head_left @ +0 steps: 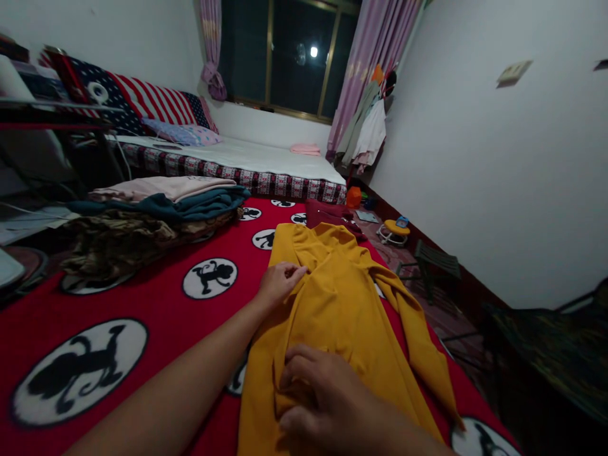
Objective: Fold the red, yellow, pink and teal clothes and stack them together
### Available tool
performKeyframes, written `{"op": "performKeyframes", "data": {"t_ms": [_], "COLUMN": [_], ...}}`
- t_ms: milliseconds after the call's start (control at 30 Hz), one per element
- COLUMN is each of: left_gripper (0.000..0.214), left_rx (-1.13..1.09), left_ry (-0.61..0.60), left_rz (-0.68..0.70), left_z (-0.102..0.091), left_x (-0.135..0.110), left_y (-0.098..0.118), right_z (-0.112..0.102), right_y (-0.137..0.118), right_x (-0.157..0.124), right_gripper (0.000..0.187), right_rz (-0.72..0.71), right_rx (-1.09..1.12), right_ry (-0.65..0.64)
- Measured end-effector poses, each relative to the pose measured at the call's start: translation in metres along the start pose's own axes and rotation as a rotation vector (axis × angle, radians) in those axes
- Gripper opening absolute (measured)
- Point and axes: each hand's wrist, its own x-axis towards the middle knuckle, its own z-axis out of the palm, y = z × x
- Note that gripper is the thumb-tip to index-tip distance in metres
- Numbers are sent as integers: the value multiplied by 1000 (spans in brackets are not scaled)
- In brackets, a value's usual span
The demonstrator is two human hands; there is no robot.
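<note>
A mustard-yellow garment lies spread on a red blanket printed with black-and-white cartoon circles. My left hand pinches a fold of the yellow cloth at its left edge, fingers closed on it. Nearer to me, my right hand grips a bunched fold of the same garment at its lower middle. One long sleeve trails down the right side toward the blanket's edge. A dark red garment lies just beyond the yellow one.
A stack of folded clothes sits at the left on the blanket. A second bed with pillows stands behind, under a dark window. Clothes hang at the right corner. A small stool and toys sit on the floor.
</note>
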Motion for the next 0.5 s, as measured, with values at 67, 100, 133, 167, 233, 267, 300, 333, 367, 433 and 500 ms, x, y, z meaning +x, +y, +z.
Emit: {"op": "performKeyframes", "data": {"t_ms": [67,100,133,167,233,267,300,333,367,433,500], "left_gripper": [45,44,41,39,33,31,29,28,26,25,24], "left_rx": [43,68,94,117,126,111,88,65,47,34,38], "left_ry": [-33,-46,-49,-43,-20,-14,-11,-8,-6,-2,4], "left_rz": [-15,-23,-30,-35,-32,-23,-8,11,33,82,136], "left_z": [3,5,7,9,13,14,15,15,15,15,14], "left_x": [-6,-8,-11,-13,-15,-16,-17,-17,-18,-19,-21], "left_y": [6,8,9,10,9,9,8,8,8,10,13], "right_z": [-21,-33,-46,-59,-86,-98,-109,-118,-125,-133,-137], "right_y": [-1,4,11,22,52,68,84,99,112,131,142], "right_x": [7,14,24,36,66,82,98,113,127,151,169], "right_gripper": [22,22,23,24,23,20,17,18,18,18,22], "right_rz": [71,97,111,114,141,201,298,377,420,475,497], "right_rx": [184,261,310,336,252,200,139,85,62,26,-7], "right_ry": [6,50,131,230,502,646,754,786,805,783,739]}}
